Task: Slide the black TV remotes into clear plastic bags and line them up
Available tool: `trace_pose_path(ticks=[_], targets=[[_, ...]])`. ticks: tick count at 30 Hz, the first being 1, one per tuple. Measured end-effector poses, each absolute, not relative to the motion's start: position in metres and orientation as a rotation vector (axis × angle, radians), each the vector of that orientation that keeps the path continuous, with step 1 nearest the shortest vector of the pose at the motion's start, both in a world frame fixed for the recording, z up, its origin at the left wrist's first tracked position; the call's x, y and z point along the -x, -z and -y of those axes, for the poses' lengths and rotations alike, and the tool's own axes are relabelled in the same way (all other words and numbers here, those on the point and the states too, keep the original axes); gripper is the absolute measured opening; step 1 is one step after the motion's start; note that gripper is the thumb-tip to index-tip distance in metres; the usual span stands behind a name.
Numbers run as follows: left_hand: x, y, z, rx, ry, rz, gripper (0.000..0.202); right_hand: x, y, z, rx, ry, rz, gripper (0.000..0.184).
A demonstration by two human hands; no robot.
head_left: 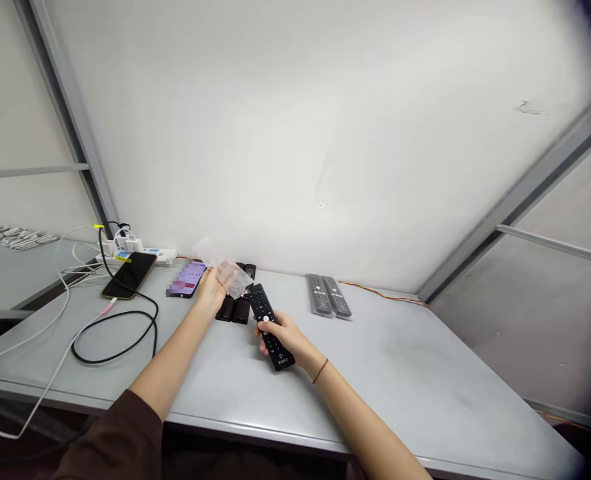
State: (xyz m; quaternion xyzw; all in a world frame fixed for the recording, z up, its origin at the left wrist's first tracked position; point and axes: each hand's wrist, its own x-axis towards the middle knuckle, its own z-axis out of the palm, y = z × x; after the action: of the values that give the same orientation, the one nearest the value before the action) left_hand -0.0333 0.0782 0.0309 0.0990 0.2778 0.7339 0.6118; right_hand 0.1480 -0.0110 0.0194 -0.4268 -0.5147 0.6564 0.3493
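Observation:
A clear plastic bag [233,277] is pinched in my left hand [210,293], its loose end sticking up toward the wall. My right hand [281,333] grips a black remote control [274,343], thumb on its buttons, tilted with its top end near the bag. Beneath and behind the bag, several black remotes [233,311] lie side by side on the grey table [375,373], partly hidden by the bag and my left hand. Farther right, two remotes in clear bags [320,295] lie next to each other near the wall.
To the left are a dark phone [130,275], a phone with a lit purple screen [190,277] and a white power strip [163,256] with plugs. A black cable [110,360] and white cables loop over the left side. Thin coloured wires [383,291] run along the back right.

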Motion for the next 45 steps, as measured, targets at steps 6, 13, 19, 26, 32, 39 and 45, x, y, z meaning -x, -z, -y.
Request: trace_pose_path(ticks=[6, 13, 19, 26, 32, 39, 45], targets=[[0.027, -0.031, -0.072, -0.292, -1.717, -0.645, 0.011, -0.148, -0.021, 0.013, 1.059, -1.751, 1.352, 0.024], [0.007, -0.036, -0.057, -0.397, -1.626, -0.596, 0.010, -0.147, -0.017, 0.012, 1.028, -1.794, 1.333, 0.028], [-0.013, -0.036, -0.042, -0.471, -1.543, -0.692, 0.021, -0.144, -0.016, 0.010, 1.076, -1.823, 1.218, 0.050], [-0.039, -0.023, -0.026, -0.504, -1.403, -0.692, 0.017, -0.141, -0.022, 0.010, 1.190, -1.731, 1.044, 0.050], [-0.012, -0.031, -0.047, -0.329, -1.490, -0.622, 0.018, -0.153, -0.028, 0.015, 1.067, -1.762, 1.277, 0.054], [0.008, -0.038, -0.058, -0.238, -1.441, -0.606, 0.048, -0.153, -0.031, 0.022, 0.891, -1.643, 1.600, 0.075], [-0.017, -0.033, -0.039, -0.290, -1.368, -0.645, 0.044, -0.154, -0.023, 0.013, 1.025, -1.243, 1.667, 0.075]])
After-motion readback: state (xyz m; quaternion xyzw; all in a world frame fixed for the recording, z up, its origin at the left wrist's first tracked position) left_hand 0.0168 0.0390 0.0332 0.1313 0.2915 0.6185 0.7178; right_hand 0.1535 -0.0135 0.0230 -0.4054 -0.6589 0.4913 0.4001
